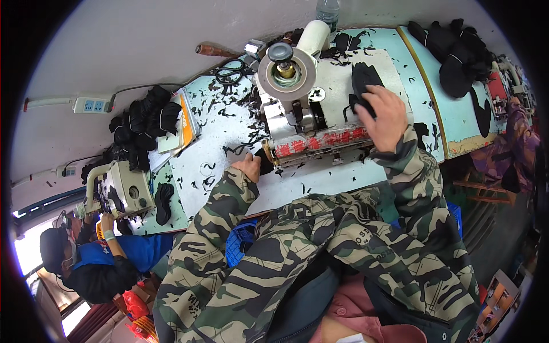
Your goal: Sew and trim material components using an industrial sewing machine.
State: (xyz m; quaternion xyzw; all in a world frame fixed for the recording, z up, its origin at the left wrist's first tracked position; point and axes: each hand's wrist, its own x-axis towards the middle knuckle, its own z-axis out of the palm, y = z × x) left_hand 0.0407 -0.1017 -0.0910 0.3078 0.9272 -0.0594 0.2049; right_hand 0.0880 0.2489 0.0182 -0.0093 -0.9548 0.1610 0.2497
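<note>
A machine with a round metal disc point(263, 77) and a black knob point(280, 52) stands on the table before me. Its front bar point(320, 141) has worn red paint. My left hand point(247, 167) is closed at the machine's left front corner, on a black piece of material point(266, 162) partly hidden by the fingers. On the machine's pale plate point(337, 71) lies a small stack of flat black pieces point(366, 75). My right hand point(384, 116) curls over the near end of that stack, its thumb and fingers gripping a black piece; the fingertips are partly hidden.
Black scraps litter the table point(200, 148). Scissors point(230, 73), a wooden-handled tool point(214, 50) and a bottle point(327, 12) lie behind. Bundled black pieces point(146, 123) are left; more point(460, 66) lie right. A co-worker point(108, 263) works at another machine point(123, 188) on the left.
</note>
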